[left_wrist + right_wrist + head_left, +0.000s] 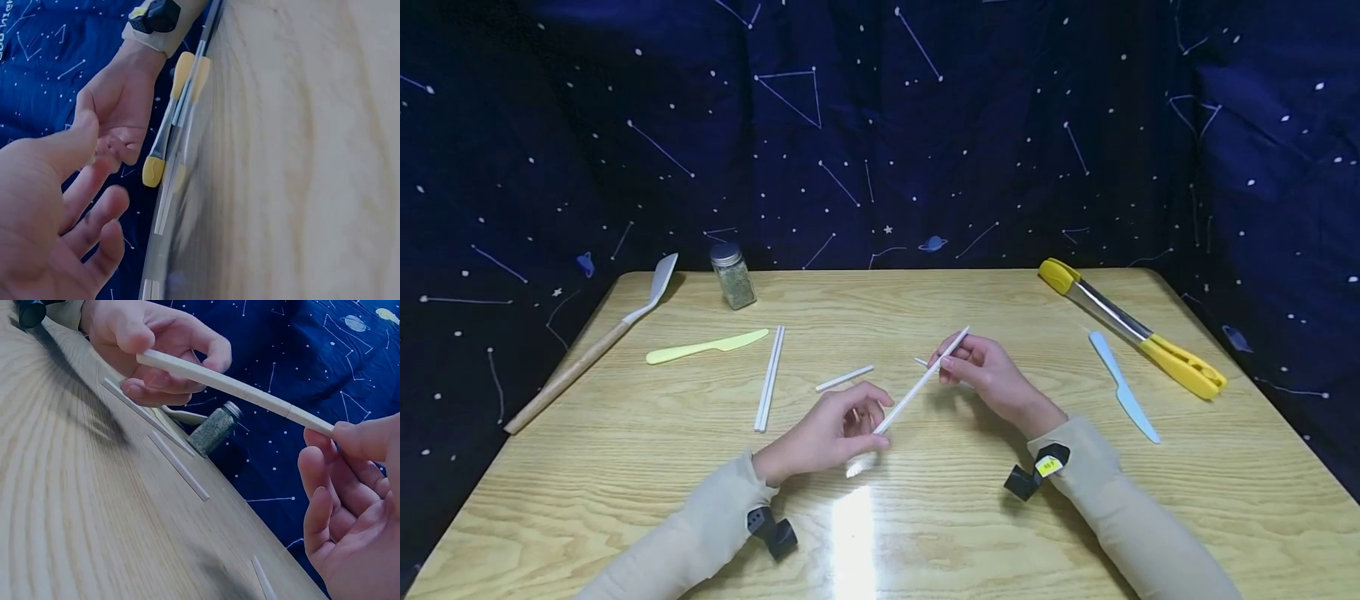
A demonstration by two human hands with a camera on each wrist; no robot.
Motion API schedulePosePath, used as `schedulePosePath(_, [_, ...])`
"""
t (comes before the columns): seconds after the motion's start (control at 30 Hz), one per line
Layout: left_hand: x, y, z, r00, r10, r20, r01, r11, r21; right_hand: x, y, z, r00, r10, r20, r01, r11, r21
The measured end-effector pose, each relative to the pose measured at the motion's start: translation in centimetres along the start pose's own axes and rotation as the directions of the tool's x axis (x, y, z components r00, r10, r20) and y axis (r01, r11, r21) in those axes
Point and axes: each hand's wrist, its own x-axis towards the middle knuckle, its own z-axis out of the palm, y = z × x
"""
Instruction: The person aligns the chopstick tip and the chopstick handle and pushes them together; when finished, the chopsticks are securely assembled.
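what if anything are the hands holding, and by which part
A white stick: the left hand pinches it near one end, the right hand near the other.

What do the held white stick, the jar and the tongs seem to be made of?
White stick: probably plastic, smooth and matte, evenly pale; painted wood is possible.
Jar: clear, smooth glass or plastic, being see-through; the silvery side of its lid suggests metal.
Tongs: shiny metal middle, as its gleam suggests; yellow ends, evenly coloured and smooth, likely plastic or silicone.
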Motion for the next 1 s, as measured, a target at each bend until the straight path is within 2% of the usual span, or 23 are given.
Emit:
schedulePosePath(0.17, [0.0, 0.4, -0.1, 0.996, 0.018, 0.088, -0.014, 0.998, -0.054, 0.1, 0.2, 0.6, 1.000, 0.015, 0.026, -0.016, 0.999, 0.041])
schedulePosePath(0.33, [0.0, 1.1, 0.3, 0.980, 0.035, 0.195, -0.008, 0.991, -0.137, 0.0, 0.2, 1.2, 0.994, 0.010, 0.108, -0.026, 0.989, 0.144])
schedulePosePath(0.4, [-0.1, 1.3, 0.6, 0.975, 0.038, 0.219, -0.006, 0.989, -0.145, -0.2, 0.3, 1.3, 0.992, -0.001, 0.130, -0.021, 0.985, 0.169])
schedulePosePath(0.67, [-0.3, 1.4, 1.0, 0.981, 0.023, 0.192, -0.009, 0.997, -0.075, -0.4, 0.7, 1.9, 0.979, -0.025, 0.202, -0.010, 0.985, 0.172])
schedulePosePath(0.83, [-0.2, 1.5, 1.0, 0.983, 0.041, 0.180, -0.025, 0.996, -0.090, -0.4, 0.8, 2.2, 0.970, -0.024, 0.242, -0.019, 0.984, 0.175])
schedulePosePath(1.0, [-0.1, 1.6, 1.3, 0.985, 0.061, 0.160, -0.045, 0.994, -0.103, -0.5, 0.6, 2.7, 0.964, 0.029, 0.265, -0.067, 0.988, 0.138])
